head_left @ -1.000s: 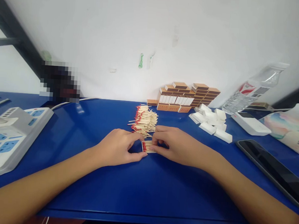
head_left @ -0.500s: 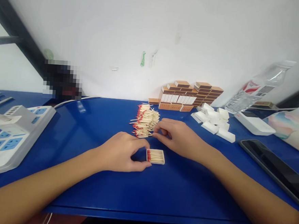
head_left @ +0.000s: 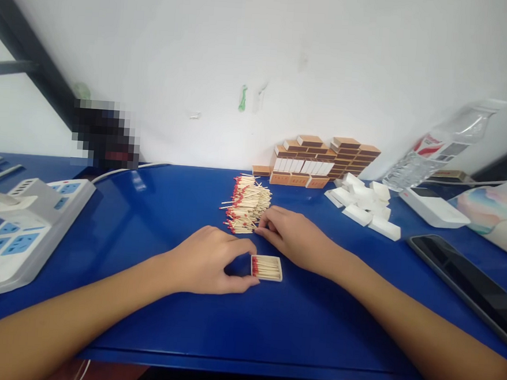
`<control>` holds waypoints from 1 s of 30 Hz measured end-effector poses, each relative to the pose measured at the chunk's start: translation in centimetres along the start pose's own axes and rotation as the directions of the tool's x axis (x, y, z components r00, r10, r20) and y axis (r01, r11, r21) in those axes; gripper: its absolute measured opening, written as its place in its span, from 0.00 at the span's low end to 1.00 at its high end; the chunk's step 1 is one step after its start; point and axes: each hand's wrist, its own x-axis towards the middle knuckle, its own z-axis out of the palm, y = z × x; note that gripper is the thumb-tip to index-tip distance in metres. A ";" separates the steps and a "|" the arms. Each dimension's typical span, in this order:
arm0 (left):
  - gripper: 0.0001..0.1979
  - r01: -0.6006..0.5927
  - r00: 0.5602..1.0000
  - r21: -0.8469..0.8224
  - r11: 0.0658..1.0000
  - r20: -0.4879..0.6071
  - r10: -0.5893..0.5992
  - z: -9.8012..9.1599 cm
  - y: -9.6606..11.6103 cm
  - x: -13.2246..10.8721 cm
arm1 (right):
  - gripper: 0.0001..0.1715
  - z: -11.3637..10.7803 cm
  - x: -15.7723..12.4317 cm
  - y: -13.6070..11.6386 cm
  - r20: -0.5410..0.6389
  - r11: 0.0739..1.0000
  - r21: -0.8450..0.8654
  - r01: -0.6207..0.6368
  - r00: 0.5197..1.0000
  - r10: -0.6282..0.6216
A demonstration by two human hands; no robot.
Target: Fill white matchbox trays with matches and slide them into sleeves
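Observation:
My left hand (head_left: 214, 261) grips the left end of a small white matchbox tray (head_left: 281, 269) between thumb and forefinger, on the blue table. Red-tipped matches (head_left: 266, 267) lie side by side inside the tray, heads to the left. Behind it is a loose pile of matches (head_left: 248, 204), most heads pointing left. My right hand (head_left: 291, 234) is at the near right edge of that pile, fingers curled and thumb and fingertips together. Whatever those fingertips pinch is too small or hidden to make out.
Stacked matchboxes (head_left: 303, 164) stand against the wall. Right of them are several white tray pieces (head_left: 359, 203), a tilted plastic bottle (head_left: 439, 148), a white device (head_left: 437, 208), a tissue pack (head_left: 499, 213) and a phone (head_left: 468, 280). A power strip (head_left: 29, 220) is at the left.
My right hand has shifted slightly down and left along the pile's edge. My left hand and the tray sit a little farther right in view.

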 end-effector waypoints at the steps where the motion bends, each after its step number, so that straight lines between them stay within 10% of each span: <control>1: 0.15 0.015 1.000 0.006 1.000 -0.009 -0.015 0.0 -0.1 0.0 | 0.07 -0.1 -0.1 0.0 0.022 0.999 -0.026 -0.018 1.000 0.018; 8: 0.16 0.086 0.992 0.053 0.995 -0.092 -0.081 -0.3 -0.9 0.2 | 0.08 -0.7 -0.3 0.2 0.099 0.977 -0.201 -0.073 0.991 0.095; 23: 0.16 0.134 0.987 0.048 0.990 -0.098 -0.129 -0.5 -1.3 0.5 | 0.09 -2.4 -1.6 -0.4 0.158 0.987 0.025 0.156 0.975 -0.158; 30: 0.15 0.074 0.991 0.021 0.997 -0.111 -0.071 -0.4 -0.8 0.2 | 0.11 -2.8 -1.2 0.2 -0.015 0.989 -0.008 0.148 0.989 -0.148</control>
